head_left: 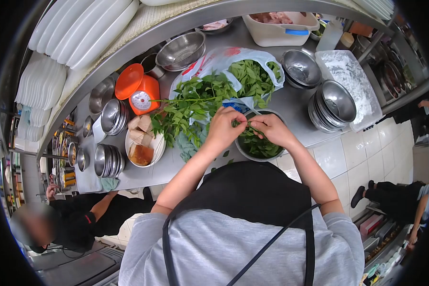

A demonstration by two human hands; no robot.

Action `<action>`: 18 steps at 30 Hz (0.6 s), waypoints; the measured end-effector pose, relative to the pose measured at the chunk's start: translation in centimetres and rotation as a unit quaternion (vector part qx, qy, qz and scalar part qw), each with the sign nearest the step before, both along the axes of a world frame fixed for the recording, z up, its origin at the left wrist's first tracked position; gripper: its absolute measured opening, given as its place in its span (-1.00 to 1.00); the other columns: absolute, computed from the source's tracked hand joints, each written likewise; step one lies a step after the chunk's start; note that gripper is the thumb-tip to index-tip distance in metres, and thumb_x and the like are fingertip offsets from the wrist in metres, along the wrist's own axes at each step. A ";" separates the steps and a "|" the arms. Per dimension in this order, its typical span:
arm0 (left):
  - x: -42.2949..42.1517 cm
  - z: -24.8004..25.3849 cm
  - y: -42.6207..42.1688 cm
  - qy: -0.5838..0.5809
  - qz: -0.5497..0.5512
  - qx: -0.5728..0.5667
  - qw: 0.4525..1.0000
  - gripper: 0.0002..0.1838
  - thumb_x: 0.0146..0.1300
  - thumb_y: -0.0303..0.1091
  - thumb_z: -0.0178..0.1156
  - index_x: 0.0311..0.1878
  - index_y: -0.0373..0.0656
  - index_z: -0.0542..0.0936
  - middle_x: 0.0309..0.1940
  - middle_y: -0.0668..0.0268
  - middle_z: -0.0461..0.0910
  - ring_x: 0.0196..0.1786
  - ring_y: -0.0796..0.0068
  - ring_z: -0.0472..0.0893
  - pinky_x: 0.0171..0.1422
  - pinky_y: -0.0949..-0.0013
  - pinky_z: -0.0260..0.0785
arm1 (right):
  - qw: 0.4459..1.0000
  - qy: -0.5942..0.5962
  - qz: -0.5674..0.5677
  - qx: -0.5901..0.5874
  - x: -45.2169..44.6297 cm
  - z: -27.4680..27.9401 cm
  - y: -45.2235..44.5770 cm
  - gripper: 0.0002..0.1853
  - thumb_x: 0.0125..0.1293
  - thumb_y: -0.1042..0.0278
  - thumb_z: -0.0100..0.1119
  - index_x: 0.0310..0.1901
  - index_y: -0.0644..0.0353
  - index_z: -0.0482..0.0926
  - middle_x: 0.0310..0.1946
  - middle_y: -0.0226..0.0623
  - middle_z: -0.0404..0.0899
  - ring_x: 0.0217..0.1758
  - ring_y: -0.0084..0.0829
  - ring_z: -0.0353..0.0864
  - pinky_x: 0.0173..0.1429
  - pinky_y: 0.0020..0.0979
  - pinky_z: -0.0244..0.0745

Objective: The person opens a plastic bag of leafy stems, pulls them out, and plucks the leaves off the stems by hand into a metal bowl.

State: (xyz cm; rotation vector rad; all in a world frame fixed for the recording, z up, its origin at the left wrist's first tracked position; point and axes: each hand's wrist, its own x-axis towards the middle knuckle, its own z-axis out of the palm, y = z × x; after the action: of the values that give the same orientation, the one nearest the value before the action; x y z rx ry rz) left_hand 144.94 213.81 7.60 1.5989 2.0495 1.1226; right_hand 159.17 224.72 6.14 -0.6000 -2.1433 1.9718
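Note:
My left hand [225, 127] and my right hand [273, 129] come close together over the near side of the steel counter. Fingers of both are pinched on a small leafy green sprig [253, 131]; its stem is mostly hidden by the fingertips. Below them, a metal bowl [240, 149] holds loose green leaves [261, 147]. Just beyond my hands lies a white plastic bag [214, 59] filled with leafy branches [255, 78]. More leafy stems [195, 95] spill out to the left of my left hand, over a crumpled green cloth [189, 145].
Left stand an orange kitchen scale [148, 95], a plate of pale and browned blocks [145, 136] and stacked metal bowls [113, 117]. Right are more bowls [336, 102] and a tub of white powder [348, 78]. A plate-laden shelf [114, 50] overhangs. People stand at both sides.

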 end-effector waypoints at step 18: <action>-0.2 -0.9 -0.2 -0.031 -0.056 0.018 0.998 -0.86 -0.13 -0.41 0.20 -0.46 -0.23 0.51 -0.48 0.24 0.47 -0.25 0.24 0.44 -0.11 0.30 0.26 | 0.988 -0.017 0.033 0.151 -0.2 0.2 -0.6 -0.74 0.31 0.25 -0.11 -0.33 0.31 0.41 -0.53 -0.17 0.45 -0.49 -0.37 0.43 -0.32 -0.36 0.31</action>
State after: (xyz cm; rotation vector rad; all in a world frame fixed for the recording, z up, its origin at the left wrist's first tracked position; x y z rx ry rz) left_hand 144.78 213.61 6.73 1.6519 1.8860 1.1612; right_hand 159.02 224.17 6.35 -0.5195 -2.4452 1.6275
